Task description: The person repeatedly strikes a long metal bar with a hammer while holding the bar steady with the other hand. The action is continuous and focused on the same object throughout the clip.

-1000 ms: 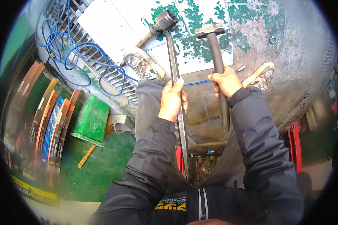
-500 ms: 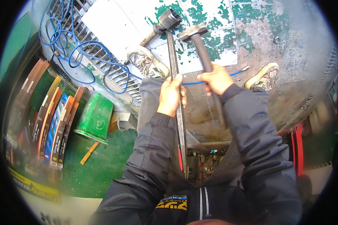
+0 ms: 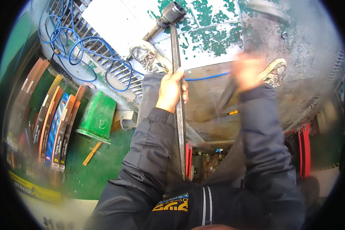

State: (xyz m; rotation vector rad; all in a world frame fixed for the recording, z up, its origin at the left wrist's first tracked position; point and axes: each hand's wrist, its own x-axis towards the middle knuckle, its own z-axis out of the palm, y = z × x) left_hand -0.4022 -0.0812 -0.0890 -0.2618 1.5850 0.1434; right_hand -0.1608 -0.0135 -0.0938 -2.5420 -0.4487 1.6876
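My left hand (image 3: 170, 92) is closed around the middle of a long, dark metal pry bar (image 3: 181, 126). The bar's far end meets a worn metal cylinder (image 3: 173, 13) joined to a rod (image 3: 151, 32), which lies on the floor beyond my left shoe. Smeared by motion, my right hand (image 3: 250, 72) is raised to the right, fingers wrapped around a hammer (image 3: 226, 96). Its handle shows below the hand, while the head is only a blurred streak at the upper right, well apart from the bar.
Blue hose (image 3: 78, 50) lies coiled over a floor grating (image 3: 103, 57) at left. A green bin (image 3: 99, 117) lies near a short brush (image 3: 92, 153) and a rack of long packages (image 3: 59, 130). A yellow-handled tool (image 3: 232, 112) and red metal posts (image 3: 304, 151) are at right.
My right hand has swung the hammer up and to the right, away from the cylinder. The left hand keeps its grip on the bar, and the view has shifted slightly.
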